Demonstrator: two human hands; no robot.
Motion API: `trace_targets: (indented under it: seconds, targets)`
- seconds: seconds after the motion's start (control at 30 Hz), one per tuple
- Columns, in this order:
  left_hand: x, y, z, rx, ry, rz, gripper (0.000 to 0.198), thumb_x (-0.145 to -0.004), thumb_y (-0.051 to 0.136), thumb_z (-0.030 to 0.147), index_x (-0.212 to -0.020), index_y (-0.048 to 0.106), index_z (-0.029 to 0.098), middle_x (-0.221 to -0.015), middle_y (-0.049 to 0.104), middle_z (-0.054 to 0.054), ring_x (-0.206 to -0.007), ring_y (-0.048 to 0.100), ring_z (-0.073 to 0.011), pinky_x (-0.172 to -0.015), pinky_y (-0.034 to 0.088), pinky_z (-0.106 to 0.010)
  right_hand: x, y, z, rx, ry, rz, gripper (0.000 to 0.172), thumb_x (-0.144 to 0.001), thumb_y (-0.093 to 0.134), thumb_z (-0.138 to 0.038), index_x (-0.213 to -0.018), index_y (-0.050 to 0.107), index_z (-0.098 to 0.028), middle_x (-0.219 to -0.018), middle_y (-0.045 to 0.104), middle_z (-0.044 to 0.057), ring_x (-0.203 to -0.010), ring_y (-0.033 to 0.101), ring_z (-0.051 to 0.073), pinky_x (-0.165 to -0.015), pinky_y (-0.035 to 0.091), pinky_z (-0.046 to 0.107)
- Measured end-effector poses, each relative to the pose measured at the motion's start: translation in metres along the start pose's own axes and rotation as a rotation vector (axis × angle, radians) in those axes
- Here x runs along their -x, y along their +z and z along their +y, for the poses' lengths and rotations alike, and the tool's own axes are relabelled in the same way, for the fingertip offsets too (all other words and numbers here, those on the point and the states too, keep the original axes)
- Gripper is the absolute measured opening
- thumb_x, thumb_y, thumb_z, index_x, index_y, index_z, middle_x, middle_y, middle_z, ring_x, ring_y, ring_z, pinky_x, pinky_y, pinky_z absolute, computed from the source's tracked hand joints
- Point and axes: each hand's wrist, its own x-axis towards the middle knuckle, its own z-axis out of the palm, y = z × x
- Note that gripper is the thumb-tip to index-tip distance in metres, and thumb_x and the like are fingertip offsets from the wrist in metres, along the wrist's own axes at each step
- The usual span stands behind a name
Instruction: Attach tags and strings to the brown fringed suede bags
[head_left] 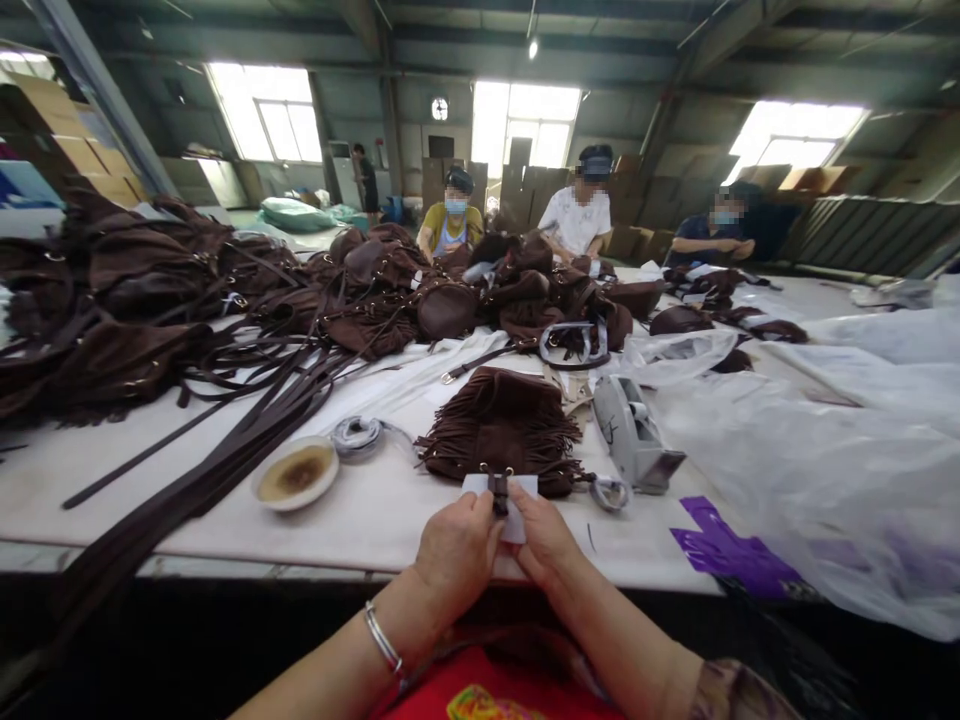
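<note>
A dark brown fringed suede bag point(499, 420) lies on the table right in front of me. At its near edge, a short dark strap with a buckle point(498, 488) rests over a small sheet of white paper point(517, 527). My left hand point(459, 540) is closed, pinching the paper close beside the strap. From the other side, my right hand point(546, 532) is closed on the paper too, its thumb near the strap. The hidden undersides of my fingers leave unclear how much of the strap they also grip.
A white bowl of brownish paste point(295, 474) and a wrapped strap coil point(357, 437) lie left. A grey tape dispenser point(634, 436) and clear plastic bags point(810, 470) are right. Brown bags point(442, 305) and long straps point(247, 450) pile up beyond. Several people work across the table.
</note>
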Motion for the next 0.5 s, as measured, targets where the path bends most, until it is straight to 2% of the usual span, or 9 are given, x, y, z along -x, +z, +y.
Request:
trace_targets:
  seconds: [0.1, 0.17, 0.2, 0.23, 0.27, 0.33, 0.37, 0.4, 0.5]
  targets:
    - [0.006, 0.0, -0.012, 0.14, 0.039, 0.126, 0.027, -0.093, 0.046, 0.028, -0.111, 0.063, 0.018, -0.091, 0.063, -0.009, -0.082, 0.061, -0.0208, -0.079, 0.049, -0.032, -0.001, 0.004, 0.0, 0.072, -0.037, 0.025, 0.038, -0.047, 0.088, -0.021, -0.08, 0.071, -0.013, -0.075, 0.073, 0.005, -0.067, 0.065, 0.019, -0.065, 0.054, 0.031]
    - [0.003, 0.0, -0.023, 0.296, -0.06, 0.261, 0.029, -0.092, 0.049, 0.036, -0.107, 0.065, 0.017, -0.09, 0.062, -0.009, -0.083, 0.061, -0.021, -0.081, 0.049, -0.033, -0.001, 0.004, 0.001, 0.097, -0.044, 0.032, 0.039, -0.047, 0.087, -0.021, -0.082, 0.072, -0.013, -0.075, 0.073, 0.004, -0.068, 0.065, 0.019, -0.068, 0.054, 0.032]
    - [0.0, 0.001, -0.028, 0.401, -0.161, 0.279, 0.031, -0.091, 0.05, 0.041, -0.102, 0.066, 0.016, -0.086, 0.062, -0.008, -0.08, 0.06, -0.0208, -0.077, 0.05, -0.032, 0.0, 0.003, 0.002, 0.102, -0.042, 0.029, 0.04, -0.048, 0.087, -0.022, -0.083, 0.072, -0.013, -0.077, 0.074, 0.004, -0.069, 0.065, 0.019, -0.069, 0.054, 0.033]
    - [-0.004, 0.003, -0.032, 0.525, -0.278, 0.24, 0.036, -0.09, 0.051, 0.047, -0.095, 0.066, 0.015, -0.079, 0.061, -0.007, -0.073, 0.06, -0.0202, -0.07, 0.051, -0.031, 0.0, 0.003, 0.003, 0.105, -0.041, 0.023, 0.04, -0.048, 0.086, -0.023, -0.085, 0.073, -0.014, -0.078, 0.074, 0.004, -0.07, 0.066, 0.019, -0.071, 0.054, 0.034]
    - [-0.008, 0.005, -0.035, 0.657, -0.387, 0.152, 0.041, -0.089, 0.05, 0.053, -0.09, 0.066, 0.014, -0.072, 0.06, -0.005, -0.066, 0.058, -0.019, -0.062, 0.05, -0.03, 0.001, 0.002, 0.003, 0.108, -0.043, 0.019, 0.04, -0.049, 0.086, -0.023, -0.086, 0.073, -0.014, -0.078, 0.074, 0.004, -0.07, 0.066, 0.019, -0.072, 0.054, 0.034]
    - [-0.017, 0.011, -0.034, 0.86, -0.512, -0.024, 0.047, -0.087, 0.048, 0.058, -0.081, 0.064, 0.014, -0.063, 0.057, -0.002, -0.055, 0.053, -0.0163, -0.05, 0.044, -0.026, 0.002, 0.0, 0.003, 0.118, -0.049, 0.011, 0.04, -0.049, 0.086, -0.023, -0.086, 0.073, -0.014, -0.078, 0.074, 0.004, -0.071, 0.066, 0.019, -0.073, 0.054, 0.034]
    - [-0.02, 0.014, -0.032, 0.896, -0.508, -0.047, 0.046, -0.087, 0.047, 0.056, -0.079, 0.064, 0.014, -0.063, 0.058, -0.002, -0.055, 0.053, -0.0159, -0.049, 0.043, -0.026, 0.002, -0.001, 0.003, 0.125, -0.053, 0.007, 0.04, -0.05, 0.085, -0.023, -0.086, 0.073, -0.014, -0.078, 0.074, 0.004, -0.072, 0.066, 0.019, -0.073, 0.054, 0.033]
    - [-0.022, 0.017, -0.029, 0.884, -0.457, -0.02, 0.042, -0.088, 0.048, 0.051, -0.079, 0.064, 0.014, -0.065, 0.06, -0.003, -0.058, 0.054, -0.016, -0.051, 0.043, -0.025, 0.002, -0.002, 0.003, 0.136, -0.061, 0.008, 0.04, -0.05, 0.085, -0.023, -0.087, 0.073, -0.014, -0.079, 0.074, 0.004, -0.072, 0.066, 0.019, -0.073, 0.054, 0.033]
    - [-0.021, 0.023, -0.021, 0.657, -0.185, 0.15, 0.029, -0.089, 0.047, 0.033, -0.084, 0.068, 0.015, -0.078, 0.068, -0.006, -0.073, 0.061, -0.018, -0.069, 0.048, -0.027, 0.002, -0.004, 0.003, 0.196, -0.093, 0.027, 0.04, -0.052, 0.083, -0.024, -0.089, 0.073, -0.013, -0.082, 0.075, 0.005, -0.073, 0.066, 0.019, -0.074, 0.054, 0.033]
